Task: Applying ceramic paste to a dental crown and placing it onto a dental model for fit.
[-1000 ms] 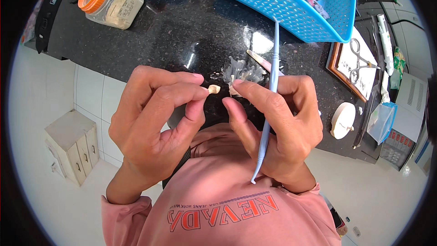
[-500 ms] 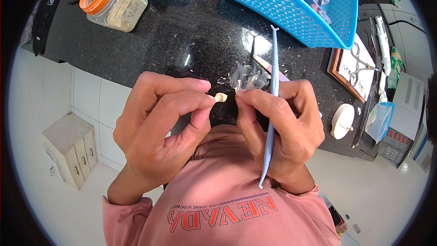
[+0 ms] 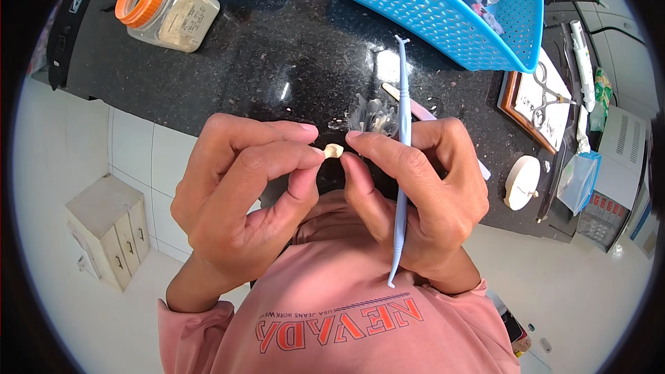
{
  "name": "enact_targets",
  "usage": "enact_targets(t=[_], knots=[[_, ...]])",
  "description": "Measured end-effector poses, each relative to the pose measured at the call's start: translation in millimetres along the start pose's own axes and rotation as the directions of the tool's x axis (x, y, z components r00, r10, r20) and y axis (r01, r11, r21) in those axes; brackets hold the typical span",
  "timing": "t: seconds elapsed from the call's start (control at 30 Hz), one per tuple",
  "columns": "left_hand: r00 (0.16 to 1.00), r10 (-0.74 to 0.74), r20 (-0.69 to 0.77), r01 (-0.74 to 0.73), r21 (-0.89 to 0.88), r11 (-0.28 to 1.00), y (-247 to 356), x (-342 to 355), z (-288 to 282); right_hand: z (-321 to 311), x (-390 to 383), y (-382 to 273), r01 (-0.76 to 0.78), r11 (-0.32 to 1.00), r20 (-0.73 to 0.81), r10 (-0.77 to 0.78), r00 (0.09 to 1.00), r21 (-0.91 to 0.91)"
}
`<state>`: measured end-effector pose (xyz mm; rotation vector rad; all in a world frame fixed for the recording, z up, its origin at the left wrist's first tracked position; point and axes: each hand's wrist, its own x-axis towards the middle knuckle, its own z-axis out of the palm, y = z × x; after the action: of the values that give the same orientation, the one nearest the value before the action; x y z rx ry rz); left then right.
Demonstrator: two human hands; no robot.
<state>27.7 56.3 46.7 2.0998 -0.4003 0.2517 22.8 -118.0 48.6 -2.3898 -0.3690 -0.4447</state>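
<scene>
the view comes from the left of two fisheye cameras worn side by side on the person's head. it faces steeply down, upright and unmirrored, over the pink shirt at bottom centre. the left hand and right hand fill the middle of the frame, close to the lens. the dark counter stretches beyond them across the upper half; the pale floor lies farther off, at lower left and lower right. straight edges bow toward the round rim, and the frame's corners go black.
</scene>
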Motion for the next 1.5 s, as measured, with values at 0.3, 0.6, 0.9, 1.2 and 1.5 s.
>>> enact_targets(t=[0.3,0.6,0.9,1.2,1.5], knots=[[1.0,0.003,-0.003,-0.003,-0.007,1.0,-1,-1,0,1,-1,2,0.01,1.0,-0.019,-0.009,1.0,0.009],[1.0,0.0,-0.03,-0.002,-0.052,0.999,-3,-1,1,-18,-6,6,-0.005,0.998,-0.116,0.011,0.993,0.057],[0.992,0.046,-0.115,-0.062,-0.142,0.988,34,4,0,-35,-7,5,0.287,0.78,-0.429,-0.027,0.903,0.556],[0.979,-0.142,-0.144,0.009,-0.671,0.741,76,9,11,-52,-7,-5,-0.013,0.571,-0.1,0.166,0.981,0.821],[0.953,-0.3,0.05,0.184,-0.88,0.438,97,10,21,-68,-10,-7,0.1,0.636,-0.201,0.089,0.976,0.765]])
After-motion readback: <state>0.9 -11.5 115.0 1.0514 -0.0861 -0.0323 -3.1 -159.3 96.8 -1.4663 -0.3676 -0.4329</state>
